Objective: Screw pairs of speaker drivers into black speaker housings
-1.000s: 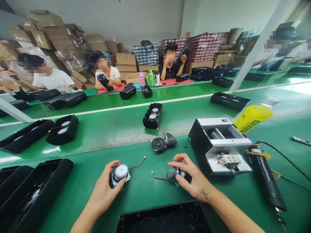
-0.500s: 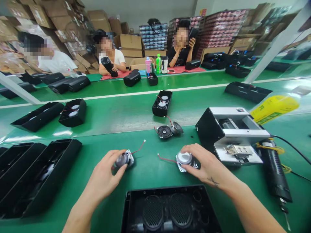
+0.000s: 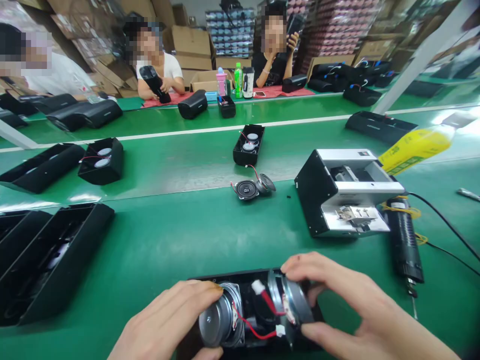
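My left hand (image 3: 176,320) is closed around a round speaker driver (image 3: 215,320) with a silver magnet, tilted over the left part of a black speaker housing (image 3: 258,276). Over the housing's right part, my right hand (image 3: 330,295) grips a second speaker driver (image 3: 296,300), also tilted. Red wires with white connectors hang between the two drivers. Both drivers and my hands cover most of the housing, so its grilles are hidden. Whether the drivers touch its floor I cannot tell.
Two loose speaker drivers (image 3: 246,189) lie ahead on the green table. A screw feeder (image 3: 348,195) stands right, beside a black electric screwdriver (image 3: 405,245) and a yellow bottle (image 3: 416,147). Black housings (image 3: 56,265) sit at left. Several people work across the table.
Both hands have carried the speaker drivers from the table toward me, over the black housing. The camera view has tilted and shifted a little. The two loose drivers stay where they were.
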`<state>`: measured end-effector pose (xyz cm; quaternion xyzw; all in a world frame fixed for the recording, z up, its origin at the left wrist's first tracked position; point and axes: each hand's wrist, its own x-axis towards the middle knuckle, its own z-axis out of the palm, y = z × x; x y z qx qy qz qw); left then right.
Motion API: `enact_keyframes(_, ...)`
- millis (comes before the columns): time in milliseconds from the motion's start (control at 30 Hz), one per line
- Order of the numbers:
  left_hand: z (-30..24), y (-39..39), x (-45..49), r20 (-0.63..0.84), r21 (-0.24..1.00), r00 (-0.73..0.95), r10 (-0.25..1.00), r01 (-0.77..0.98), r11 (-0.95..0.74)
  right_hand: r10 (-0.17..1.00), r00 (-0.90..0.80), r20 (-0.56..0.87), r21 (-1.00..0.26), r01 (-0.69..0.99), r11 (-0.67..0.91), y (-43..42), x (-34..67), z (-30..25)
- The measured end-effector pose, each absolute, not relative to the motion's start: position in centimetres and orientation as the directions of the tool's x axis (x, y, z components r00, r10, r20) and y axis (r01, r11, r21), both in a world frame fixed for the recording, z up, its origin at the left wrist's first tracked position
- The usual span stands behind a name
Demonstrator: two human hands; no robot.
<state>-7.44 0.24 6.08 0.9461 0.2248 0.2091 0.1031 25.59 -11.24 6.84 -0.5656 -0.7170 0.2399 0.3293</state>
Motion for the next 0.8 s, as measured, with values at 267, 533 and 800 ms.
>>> enact_keyframes(267, 4.9, -0.9, -5.2, 0.342, 0.024, 0.851, 0.398, 0.415, -0.909, 0.904, -0.276, 0.327, -0.394, 0.829, 0.396, -12.5, 23.1, 4.9)
enact_keyframes(533, 4.3, -1.5, -4.3, 0.302, 0.049, 0.863, 0.405, 0.411, -0.910, 0.895, -0.320, 0.310, -0.272, 0.873, 0.406, -11.1, 21.8, 5.2)
enact_keyframes(800, 3.6, -1.1, -4.7, 0.227, 0.139, 0.873, 0.431, 0.409, -0.902, 0.899, -0.325, 0.293, -0.294, 0.864, 0.408, -11.0, 20.7, 4.7)
